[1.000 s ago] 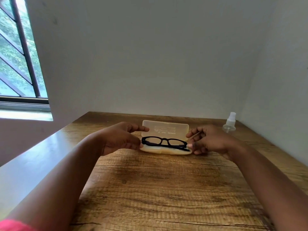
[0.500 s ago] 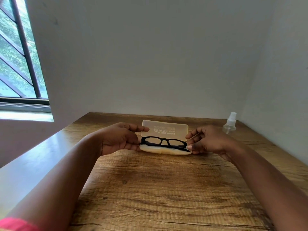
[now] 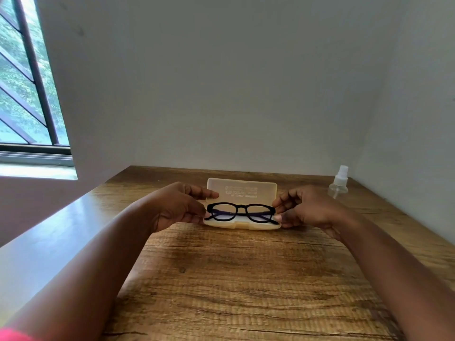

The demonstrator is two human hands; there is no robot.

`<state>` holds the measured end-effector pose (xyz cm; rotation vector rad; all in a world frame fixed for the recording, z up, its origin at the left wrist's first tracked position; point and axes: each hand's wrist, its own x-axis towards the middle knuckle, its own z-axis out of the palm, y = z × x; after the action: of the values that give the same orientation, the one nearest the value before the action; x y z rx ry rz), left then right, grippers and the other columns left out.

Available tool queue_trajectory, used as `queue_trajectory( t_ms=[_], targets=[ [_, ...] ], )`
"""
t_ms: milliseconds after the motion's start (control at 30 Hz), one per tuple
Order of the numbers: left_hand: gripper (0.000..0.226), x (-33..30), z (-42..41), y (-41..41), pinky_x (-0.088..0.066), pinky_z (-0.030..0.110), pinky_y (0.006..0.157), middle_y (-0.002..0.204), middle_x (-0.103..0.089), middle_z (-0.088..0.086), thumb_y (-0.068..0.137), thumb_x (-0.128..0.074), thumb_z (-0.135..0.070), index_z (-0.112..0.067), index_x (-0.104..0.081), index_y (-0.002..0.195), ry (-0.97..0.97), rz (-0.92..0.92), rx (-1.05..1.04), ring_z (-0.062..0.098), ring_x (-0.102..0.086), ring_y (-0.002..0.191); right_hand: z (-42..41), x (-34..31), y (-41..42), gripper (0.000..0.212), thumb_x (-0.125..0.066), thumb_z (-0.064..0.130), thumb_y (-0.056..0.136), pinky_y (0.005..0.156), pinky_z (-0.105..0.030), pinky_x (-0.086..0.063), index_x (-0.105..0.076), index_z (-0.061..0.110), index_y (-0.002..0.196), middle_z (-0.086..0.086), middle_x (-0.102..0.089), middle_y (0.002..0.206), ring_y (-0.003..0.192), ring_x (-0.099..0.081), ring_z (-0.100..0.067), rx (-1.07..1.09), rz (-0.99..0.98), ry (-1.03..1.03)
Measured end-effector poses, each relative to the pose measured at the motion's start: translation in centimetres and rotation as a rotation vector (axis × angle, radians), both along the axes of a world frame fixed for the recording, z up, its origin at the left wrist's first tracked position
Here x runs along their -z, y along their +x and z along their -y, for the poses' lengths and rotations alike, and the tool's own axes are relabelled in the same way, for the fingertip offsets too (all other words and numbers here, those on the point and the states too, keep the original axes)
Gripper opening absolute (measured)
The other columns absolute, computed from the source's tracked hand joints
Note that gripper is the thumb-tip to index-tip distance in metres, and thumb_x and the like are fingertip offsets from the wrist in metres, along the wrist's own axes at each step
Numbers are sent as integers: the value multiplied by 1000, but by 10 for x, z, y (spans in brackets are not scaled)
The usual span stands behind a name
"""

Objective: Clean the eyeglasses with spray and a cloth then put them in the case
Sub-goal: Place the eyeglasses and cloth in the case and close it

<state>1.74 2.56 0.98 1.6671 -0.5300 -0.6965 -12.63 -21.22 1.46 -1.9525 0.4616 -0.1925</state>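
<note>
Black-framed eyeglasses [image 3: 241,212] with folded temples sit upright in the bottom half of an open cream case [image 3: 242,226], whose lid [image 3: 241,190] stands up behind them. My left hand [image 3: 179,205] pinches the left end of the frame. At the other end, my right hand [image 3: 305,207] pinches the frame with its fingertips. A small clear spray bottle [image 3: 338,183] with a white nozzle stands at the back right of the wooden table. A pale cloth seems to lie under the glasses inside the case.
The wooden table [image 3: 234,279] runs from the wall toward me. Walls close it in behind and on the right, close to the spray bottle. A grey ledge [image 3: 41,244] borders the left side, under a barred window [image 3: 27,77].
The glasses have tipped up from lying flat in the case to standing more upright, lenses facing me. Both hands stayed at the frame's ends.
</note>
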Motion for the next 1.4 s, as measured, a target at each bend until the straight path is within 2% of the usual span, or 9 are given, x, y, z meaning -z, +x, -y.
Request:
queue_trajectory(
  t_ms=[100, 267, 433, 567, 733, 967, 1167, 1300, 1400],
  targets=[
    [37, 0, 4, -3, -60, 25, 69, 117, -64, 13, 86, -56, 15, -6, -66, 115, 27, 81, -58, 22, -68, 94, -2, 1, 0, 27, -74, -10, 78, 68, -27, -61, -68, 1, 101, -15, -70, 96, 82, -71, -22, 1, 1, 8],
    [29, -1, 5, -2, -57, 29, 81, 119, -63, 14, 91, -54, 8, -9, -69, 109, 88, 122, -74, 24, -65, 106, -5, 0, 2, 21, -72, -4, 82, 67, -26, -61, -70, 3, 102, -14, -70, 102, 78, -70, -18, 8, -15, 8],
    [32, -2, 6, -5, -54, 26, 66, 119, -60, 14, 91, -56, 3, -14, -62, 117, 102, 106, -86, 19, -62, 94, -5, -2, 1, 15, -69, 4, 88, 70, -28, -61, -68, 6, 104, -14, -72, 92, 70, -69, -15, 4, -25, -42],
    [27, 1, 11, -3, -55, 31, 76, 122, -55, 13, 96, -50, 2, -15, -63, 114, 110, 135, -121, 20, -59, 92, -4, -2, 0, 9, -62, 9, 94, 59, -24, -54, -67, 13, 100, -6, -70, 82, 64, -66, -12, 99, 35, -359],
    [23, 0, 14, -5, -55, 27, 74, 126, -54, 10, 100, -48, -5, -17, -66, 110, 134, 177, -139, 20, -59, 98, 8, -5, -1, 14, -61, 5, 93, 73, -28, -51, -70, 15, 98, -1, -69, 97, 82, -64, -13, 259, 175, -712],
    [14, -1, 15, -11, -53, 22, 67, 114, -59, 4, 98, -57, -19, -16, -66, 109, 140, 219, -145, 17, -59, 97, 15, -7, -5, 18, -65, 8, 90, 80, -29, -49, -70, 14, 106, -5, -70, 103, 89, -64, -18, 284, 73, -861],
    [10, 2, 23, -14, -47, 33, 87, 114, -62, -1, 92, -65, -22, -27, -66, 100, 97, 610, -355, 18, -58, 105, 17, -7, -6, 15, -66, 11, 90, 85, -35, -53, -72, 20, 100, 1, -71, 102, 92, -65, -15, 206, -22, -891],
    [18, -9, 43, -37, -40, 21, 80, 120, -52, -6, 92, -62, -21, -24, -66, 109, 158, 1023, -278, 11, -52, 103, 15, -12, -8, 8, -72, 30, 88, 71, -27, -46, -73, 23, 94, 5, -70, 99, 87, -62, -10, 87, -64, -927],
    [18, -20, 64, -51, -45, 31, 91, 124, -53, -5, 92, -62, -25, -26, -66, 109, 214, 1105, -166, 15, -52, 112, 12, -11, -8, 12, -75, 32, 85, 74, -28, -49, -73, 23, 93, 7, -68, 100, 90, -61, -10, 43, -105, -967]
  ],
)
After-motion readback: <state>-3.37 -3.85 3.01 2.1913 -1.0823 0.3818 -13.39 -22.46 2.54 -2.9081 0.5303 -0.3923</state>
